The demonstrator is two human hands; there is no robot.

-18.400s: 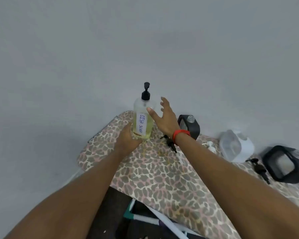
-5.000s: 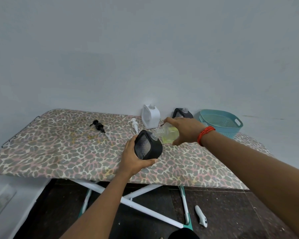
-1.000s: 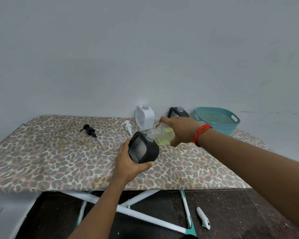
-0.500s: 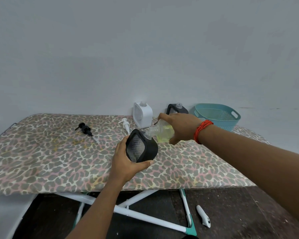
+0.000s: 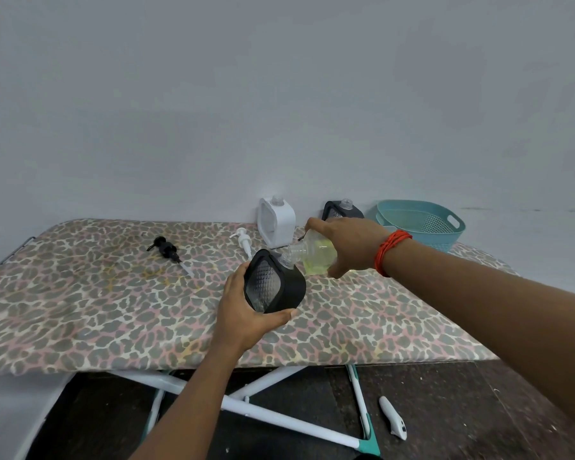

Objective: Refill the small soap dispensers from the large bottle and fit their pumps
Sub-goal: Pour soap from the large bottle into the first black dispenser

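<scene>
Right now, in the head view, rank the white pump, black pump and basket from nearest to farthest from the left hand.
1. The white pump, just behind the left hand.
2. The black pump, farther off to the left.
3. The basket, far right at the back.
</scene>
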